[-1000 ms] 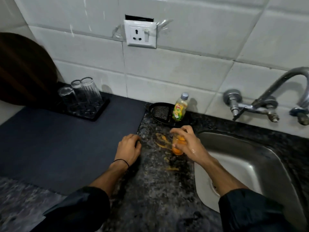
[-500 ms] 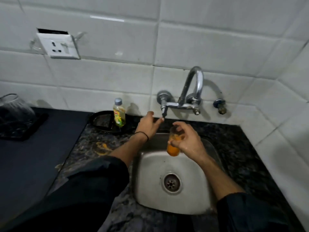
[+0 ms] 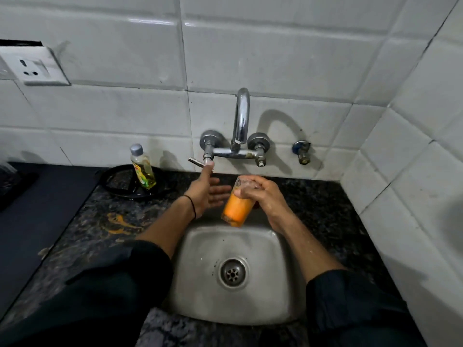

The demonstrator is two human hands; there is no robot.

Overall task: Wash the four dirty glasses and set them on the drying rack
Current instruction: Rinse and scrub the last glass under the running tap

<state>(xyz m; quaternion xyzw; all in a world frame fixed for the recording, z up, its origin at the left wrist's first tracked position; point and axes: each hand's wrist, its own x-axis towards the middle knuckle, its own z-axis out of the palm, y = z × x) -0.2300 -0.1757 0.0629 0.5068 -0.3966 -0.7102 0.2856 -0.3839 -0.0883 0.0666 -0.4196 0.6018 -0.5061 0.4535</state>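
My right hand point(image 3: 260, 194) grips a glass point(image 3: 236, 206) stained orange inside, held upright over the back edge of the steel sink point(image 3: 200, 276), below the tap spout point(image 3: 241, 116). My left hand point(image 3: 208, 191) is spread open, its fingertips touching the left tap lever point(image 3: 198, 162). No water is seen running. The drying rack point(image 3: 15, 181) is only partly in view at the far left edge, dark and blurred.
A dish soap bottle point(image 3: 142, 166) stands on a black tray point(image 3: 112, 180) left of the tap. Orange spill marks point(image 3: 117, 222) lie on the granite counter. A dark mat point(image 3: 37, 221) covers the counter at left. Tiled walls close in behind and at right.
My right hand lifted the orange glass from the counter and carried it over the sink under the tap. My left hand left the counter and reached the tap lever. The view swung right.
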